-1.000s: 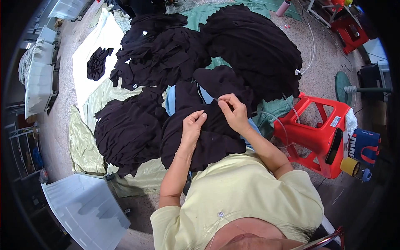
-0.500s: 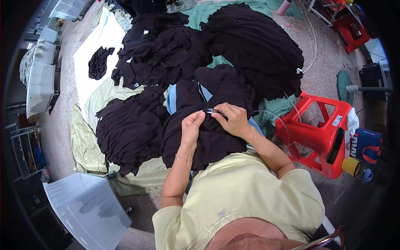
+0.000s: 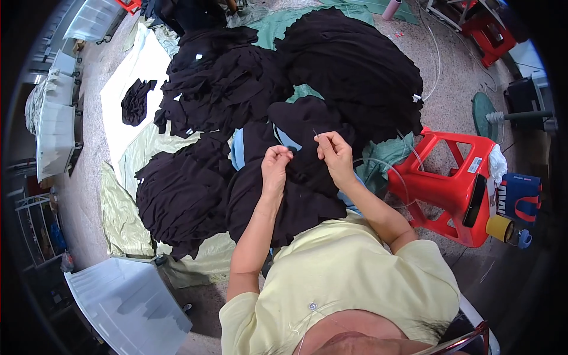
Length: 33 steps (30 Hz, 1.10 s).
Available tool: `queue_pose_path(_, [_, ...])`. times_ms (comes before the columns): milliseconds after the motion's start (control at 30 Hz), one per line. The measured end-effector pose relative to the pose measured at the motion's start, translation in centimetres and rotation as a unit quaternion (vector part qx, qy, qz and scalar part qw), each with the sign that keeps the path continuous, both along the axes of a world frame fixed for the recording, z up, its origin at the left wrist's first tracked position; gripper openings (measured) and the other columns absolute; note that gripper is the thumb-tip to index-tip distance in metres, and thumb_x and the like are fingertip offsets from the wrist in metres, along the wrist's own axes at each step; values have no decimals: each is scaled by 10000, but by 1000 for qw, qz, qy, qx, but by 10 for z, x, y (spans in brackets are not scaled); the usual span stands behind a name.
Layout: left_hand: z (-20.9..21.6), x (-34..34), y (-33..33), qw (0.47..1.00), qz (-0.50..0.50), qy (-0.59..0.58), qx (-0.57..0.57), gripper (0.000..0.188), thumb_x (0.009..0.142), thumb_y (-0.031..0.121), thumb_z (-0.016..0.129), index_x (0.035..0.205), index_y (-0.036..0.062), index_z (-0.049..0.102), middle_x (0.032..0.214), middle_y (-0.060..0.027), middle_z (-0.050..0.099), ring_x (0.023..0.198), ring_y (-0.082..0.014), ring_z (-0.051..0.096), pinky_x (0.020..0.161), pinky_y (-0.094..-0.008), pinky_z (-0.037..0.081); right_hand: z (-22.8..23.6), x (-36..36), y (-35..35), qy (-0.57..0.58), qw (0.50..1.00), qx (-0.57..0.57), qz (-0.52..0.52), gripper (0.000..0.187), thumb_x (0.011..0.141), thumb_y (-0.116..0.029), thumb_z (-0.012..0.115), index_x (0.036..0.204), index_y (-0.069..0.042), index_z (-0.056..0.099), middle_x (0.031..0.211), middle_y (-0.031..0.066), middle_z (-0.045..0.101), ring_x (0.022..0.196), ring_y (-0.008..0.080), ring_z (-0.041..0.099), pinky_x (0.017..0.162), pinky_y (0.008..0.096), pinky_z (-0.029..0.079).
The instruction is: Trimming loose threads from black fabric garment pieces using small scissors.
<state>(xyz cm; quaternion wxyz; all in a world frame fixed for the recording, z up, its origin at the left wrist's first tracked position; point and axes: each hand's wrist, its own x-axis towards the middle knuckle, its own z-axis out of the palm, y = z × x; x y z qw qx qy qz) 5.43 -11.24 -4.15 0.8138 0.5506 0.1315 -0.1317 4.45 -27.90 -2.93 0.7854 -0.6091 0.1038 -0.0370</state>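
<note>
The black garment (image 3: 302,177) lies across the person's lap at frame centre, its long axis running from the lower centre up toward the upper right. The left hand (image 3: 276,167) pinches a fold of this fabric, grip closed on the cloth. The right hand (image 3: 335,155), just right of it, holds its fingertips together on something thin near the garment's upper edge; the item is too small to identify. Beyond the hands, heaps of black cloth (image 3: 236,89) occupy the upper centre and left of the frame, resting on pale sheets (image 3: 127,207) spread over the floor. A red plastic stool (image 3: 449,183) stands at right, with a roll of tape (image 3: 502,228) beside it.
</note>
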Motion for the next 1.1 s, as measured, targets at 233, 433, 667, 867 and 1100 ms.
queue_pose_path(233, [9, -4, -12, 992, -101, 40, 70, 210, 891, 115, 664, 1056, -14, 661, 924, 0, 663, 808, -58, 594, 789, -192, 461, -6, 3, -10, -1, 1000, -23, -10, 166, 949, -186, 592, 912, -25, 607, 677, -25, 533, 622, 33, 491, 572, 206, 401])
queue_pose_path(433, [8, -4, -5, 992, -43, 107, -54, 163, 876, 70, 665, 1005, -30, 676, 877, -37, 690, 755, -81, 626, 749, -207, 495, 17, -7, -22, -163, 891, -419, 62, 179, 819, -181, 711, 883, -44, 615, 795, 80, 669, 652, 233, 669, 563, 308, 497])
queue_pose_path(667, [6, -5, 0, 987, -44, 125, -96, 153, 883, 66, 654, 1006, -21, 674, 889, -44, 692, 769, -88, 637, 735, -205, 505, 13, -7, -15, -203, 876, -435, 45, 179, 824, -197, 708, 879, -60, 606, 771, 57, 659, 634, 229, 660, 545, 311, 495])
queue_pose_path(867, [-5, -7, 3, 988, -53, 108, -96, 200, 901, 84, 631, 1068, -23, 656, 923, -54, 697, 781, -101, 654, 758, -210, 517, 9, -8, -12, -204, 871, -446, 44, 164, 822, -192, 708, 846, -66, 606, 772, 54, 647, 618, 237, 647, 534, 318, 485])
queue_pose_path(1100, [1, 2, -1, 999, -51, 14, -7, 105, 921, 92, 613, 989, 16, 639, 896, 10, 650, 808, -60, 582, 797, -196, 451, -5, -15, -38, -21, 964, -243, -107, 327, 843, -219, 722, 1074, -34, 583, 832, 48, 617, 746, 139, 586, 711, 261, 472])
